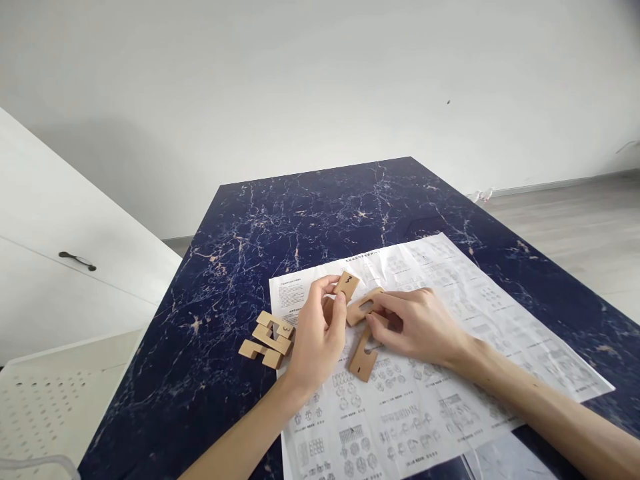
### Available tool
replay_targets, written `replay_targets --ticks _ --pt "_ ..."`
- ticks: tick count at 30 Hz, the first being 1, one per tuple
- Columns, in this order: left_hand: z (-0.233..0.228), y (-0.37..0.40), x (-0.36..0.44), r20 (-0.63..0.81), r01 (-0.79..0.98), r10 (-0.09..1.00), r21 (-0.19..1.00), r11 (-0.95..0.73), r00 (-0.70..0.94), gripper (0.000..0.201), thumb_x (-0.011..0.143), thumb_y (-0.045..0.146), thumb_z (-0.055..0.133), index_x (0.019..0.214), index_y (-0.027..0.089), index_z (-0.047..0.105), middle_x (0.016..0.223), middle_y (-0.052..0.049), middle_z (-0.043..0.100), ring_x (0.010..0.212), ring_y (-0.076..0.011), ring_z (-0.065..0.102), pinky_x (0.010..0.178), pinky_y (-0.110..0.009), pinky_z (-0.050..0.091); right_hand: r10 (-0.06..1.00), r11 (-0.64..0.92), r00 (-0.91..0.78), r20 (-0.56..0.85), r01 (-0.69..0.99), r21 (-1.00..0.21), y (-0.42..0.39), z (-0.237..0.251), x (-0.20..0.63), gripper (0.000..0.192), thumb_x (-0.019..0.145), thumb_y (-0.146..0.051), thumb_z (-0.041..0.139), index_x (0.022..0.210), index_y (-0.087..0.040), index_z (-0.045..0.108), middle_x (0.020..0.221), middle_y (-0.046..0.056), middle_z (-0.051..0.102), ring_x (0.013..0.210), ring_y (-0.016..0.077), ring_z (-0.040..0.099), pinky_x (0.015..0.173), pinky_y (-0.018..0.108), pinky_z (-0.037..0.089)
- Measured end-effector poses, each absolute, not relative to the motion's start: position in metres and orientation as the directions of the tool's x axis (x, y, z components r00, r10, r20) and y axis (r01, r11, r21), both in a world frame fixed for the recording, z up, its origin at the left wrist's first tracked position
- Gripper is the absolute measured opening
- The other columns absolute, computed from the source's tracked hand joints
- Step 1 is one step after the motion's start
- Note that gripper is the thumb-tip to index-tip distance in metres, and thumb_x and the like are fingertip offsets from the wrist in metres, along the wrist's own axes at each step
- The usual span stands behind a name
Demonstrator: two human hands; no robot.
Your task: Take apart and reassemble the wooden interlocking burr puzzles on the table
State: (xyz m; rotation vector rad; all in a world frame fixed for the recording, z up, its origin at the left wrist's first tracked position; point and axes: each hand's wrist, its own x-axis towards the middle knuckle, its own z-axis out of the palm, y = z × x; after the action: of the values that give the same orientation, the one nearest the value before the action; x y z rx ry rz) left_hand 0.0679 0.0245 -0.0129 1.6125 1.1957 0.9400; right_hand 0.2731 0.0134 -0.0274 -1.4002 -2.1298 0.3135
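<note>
My left hand [320, 333] pinches a small wooden puzzle piece [346, 285] marked "3", held upright above a printed sheet [440, 400]. Beside it, the fingers of my right hand [410, 320] are closed on a slotted wooden puzzle piece [364, 308]. Below that, another wooden piece [363, 365], marked with a short dash, slants down under my right fingertips; whether they also grip it I cannot tell. Left of my left hand, several notched wooden pieces [273, 337] lie stacked together, one bearing a "3".
The sheet, covered with small diagrams, lies on a dark blue marble-patterned table [240, 247]. A white cabinet with a black handle [77, 260] stands at left, above a perforated white seat [45, 400]. A clear plastic item [505, 460] sits at the front edge.
</note>
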Motion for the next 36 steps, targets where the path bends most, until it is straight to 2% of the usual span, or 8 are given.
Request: replay_targets --ticks 6,9,13,15,18,27,34,36 --pt "-0.011 0.025 0.067 0.038 0.303 0.968 0.946 -0.114 0.247 0.029 0.112 0.046 0.048 0.132 0.026 0.055 0.094 -0.002 0.066 0.074 -0.0175 0.060 0.068 -0.033 0.052 0.902 0.403 -0.259 0.345 0.793 -0.456 0.015 -0.030 0.275 0.029 0.095 -0.029 0.059 0.068 -0.023 0.050 0.054 -0.004 0.057 0.043 0.0103 0.044 0.048 0.029 0.032" --pt "-0.011 0.024 0.066 0.026 0.305 0.970 0.947 -0.101 0.241 0.032 0.111 0.047 0.048 0.136 0.028 0.053 0.103 -0.004 0.067 0.071 -0.0161 0.060 0.063 -0.031 0.050 0.897 0.407 -0.221 0.382 0.749 -0.523 0.016 -0.028 0.275 0.020 0.098 -0.026 0.057 0.078 -0.023 0.059 0.061 -0.003 0.059 0.049 0.0124 0.050 0.051 0.030 0.038" --pt "-0.009 0.023 0.067 0.040 0.267 0.975 0.958 -0.099 0.218 0.034 0.110 0.047 0.052 0.139 0.029 0.052 0.119 -0.006 0.068 0.061 -0.0108 0.055 0.054 -0.028 0.045 0.860 0.474 -0.223 0.459 0.684 -0.555 0.018 -0.026 0.275 0.008 0.100 -0.027 0.060 0.105 -0.022 0.064 0.100 0.009 0.069 0.088 0.0239 0.067 0.076 0.039 0.056" --pt "-0.009 0.023 0.068 0.051 0.245 0.976 0.964 -0.104 0.213 0.034 0.110 0.047 0.052 0.138 0.028 0.052 0.116 -0.006 0.069 0.061 -0.0103 0.054 0.054 -0.027 0.046 0.862 0.484 -0.254 0.438 0.669 -0.564 0.019 -0.027 0.276 0.020 0.101 -0.029 0.061 0.120 -0.023 0.063 0.118 0.013 0.067 0.108 0.0294 0.066 0.089 0.046 0.058" --pt "-0.010 0.024 0.069 0.056 0.237 0.975 0.966 -0.107 0.214 0.036 0.110 0.048 0.053 0.139 0.027 0.053 0.114 -0.006 0.070 0.065 -0.0114 0.057 0.059 -0.027 0.050 0.873 0.479 -0.296 0.387 0.664 -0.574 0.020 -0.029 0.276 0.028 0.102 -0.035 0.064 0.129 -0.025 0.062 0.127 0.014 0.065 0.116 0.0327 0.063 0.094 0.052 0.058" --pt "-0.009 0.023 0.069 0.052 0.249 0.976 0.963 -0.105 0.210 0.037 0.110 0.049 0.053 0.138 0.026 0.052 0.115 -0.008 0.069 0.081 -0.0165 0.065 0.068 -0.029 0.053 0.926 0.376 -0.249 0.284 0.677 -0.633 0.022 -0.031 0.276 0.031 0.100 -0.049 0.069 0.122 -0.027 0.070 0.125 0.013 0.067 0.118 0.0361 0.061 0.099 0.057 0.056" --pt "-0.008 0.024 0.067 0.018 0.307 0.979 0.948 -0.082 0.205 0.037 0.112 0.048 0.044 0.139 0.025 0.053 0.091 -0.003 0.065 0.069 -0.0165 0.057 0.066 -0.033 0.049 0.953 0.292 -0.156 0.259 0.690 -0.662 0.027 -0.035 0.282 0.028 0.099 -0.053 0.071 0.109 -0.027 0.072 0.113 0.011 0.068 0.112 0.0351 0.061 0.095 0.054 0.054" --pt "-0.006 0.023 0.067 0.000 0.298 0.979 0.952 -0.062 0.204 0.036 0.111 0.046 0.047 0.140 0.025 0.052 0.095 -0.004 0.068 0.072 -0.0173 0.060 0.067 -0.033 0.050 0.960 0.270 -0.143 0.240 0.699 -0.662 0.028 -0.035 0.283 0.031 0.098 -0.056 0.071 0.102 -0.026 0.070 0.109 0.010 0.069 0.107 0.0340 0.061 0.091 0.052 0.054"
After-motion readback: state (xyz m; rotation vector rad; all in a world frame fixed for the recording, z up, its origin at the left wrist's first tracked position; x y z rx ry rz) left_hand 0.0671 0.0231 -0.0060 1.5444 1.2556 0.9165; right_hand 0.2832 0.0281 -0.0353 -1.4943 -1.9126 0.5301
